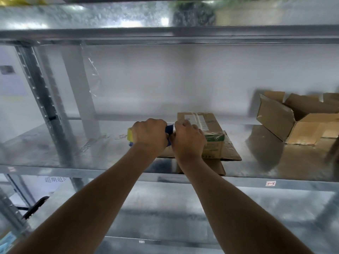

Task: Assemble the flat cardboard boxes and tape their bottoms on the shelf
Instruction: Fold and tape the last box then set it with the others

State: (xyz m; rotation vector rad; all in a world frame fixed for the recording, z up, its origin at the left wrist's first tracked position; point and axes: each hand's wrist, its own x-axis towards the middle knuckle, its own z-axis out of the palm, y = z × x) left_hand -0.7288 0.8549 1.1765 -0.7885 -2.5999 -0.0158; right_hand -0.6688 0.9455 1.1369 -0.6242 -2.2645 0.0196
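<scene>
Tape dispenser [132,137] sits gripped in the left hand [149,135], while the right hand [189,141] pinches at its front, likely freeing the tape end. Box [209,136] lies just beside on the shelf [73,153], ready for sealing.

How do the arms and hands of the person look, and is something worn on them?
Both forearms are bare up to the bottom edge of the picture: no sleeve shows. The left hand and the right hand wear no gloves. No watch, bracelet or ring is visible on the wrists or on the fingers that show. No markings can be made out; the picture is somewhat blurred.
</scene>
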